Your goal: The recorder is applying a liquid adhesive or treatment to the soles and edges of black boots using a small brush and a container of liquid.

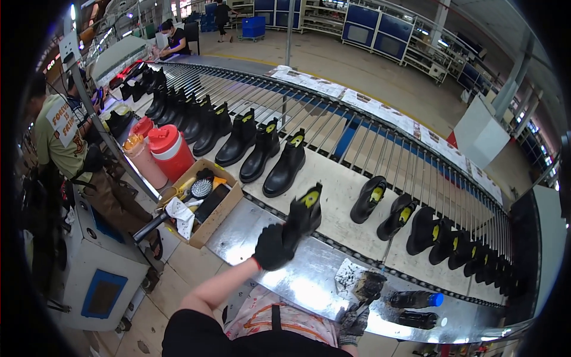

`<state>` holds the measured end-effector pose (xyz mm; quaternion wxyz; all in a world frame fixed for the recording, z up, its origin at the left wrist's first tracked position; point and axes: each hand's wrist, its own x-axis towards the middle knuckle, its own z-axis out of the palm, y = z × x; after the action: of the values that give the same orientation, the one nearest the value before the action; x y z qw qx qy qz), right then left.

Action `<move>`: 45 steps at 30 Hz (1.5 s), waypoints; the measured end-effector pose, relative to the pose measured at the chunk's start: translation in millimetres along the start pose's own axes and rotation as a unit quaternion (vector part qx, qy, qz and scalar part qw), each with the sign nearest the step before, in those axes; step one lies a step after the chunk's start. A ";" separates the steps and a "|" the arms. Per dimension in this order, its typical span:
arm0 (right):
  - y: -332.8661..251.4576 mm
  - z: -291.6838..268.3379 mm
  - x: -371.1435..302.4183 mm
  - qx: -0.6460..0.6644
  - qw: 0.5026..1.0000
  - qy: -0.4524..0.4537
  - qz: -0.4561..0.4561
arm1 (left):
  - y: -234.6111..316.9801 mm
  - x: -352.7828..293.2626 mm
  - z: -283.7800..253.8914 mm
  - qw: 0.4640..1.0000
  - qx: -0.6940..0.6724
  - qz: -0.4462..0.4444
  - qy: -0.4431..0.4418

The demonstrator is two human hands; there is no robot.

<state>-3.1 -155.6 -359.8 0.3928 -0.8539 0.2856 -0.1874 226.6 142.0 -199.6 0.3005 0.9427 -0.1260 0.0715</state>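
Observation:
My left hand (273, 247), in a black glove with a red cuff edge, grips a black ankle boot (304, 215) by its toe end. The boot is tilted over the metal ledge, its pull tab up and its yellow-green lining showing. Low on the right, my right hand (355, 321), in a dark, stained glove, is closed. Just beyond its fingers is a blackened, lumpy thing (370, 287); whether the hand holds it by a handle I cannot tell. A white, black-smeared sheet (348, 278) lies beside it on the shiny metal ledge (309, 291).
Black boots (285, 169) line the conveyor (333, 184) on both sides. Two dark bottles, one blue-capped (416, 299), lie at right. A cardboard box (217, 217) with brushes and tools sits left, by a red jug (171, 152). Other people (68, 137) are at left and back.

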 end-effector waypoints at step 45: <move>-207.0 -100.2 28.9 0.379 0.880 -0.269 0.095 | 52.8 29.0 -45.0 0.624 -0.722 0.202 -0.221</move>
<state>35.0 -121.1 -133.8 0.7642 -0.6258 0.1561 -0.0066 236.9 121.1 -128.1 0.8257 0.3621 -0.3868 -0.1937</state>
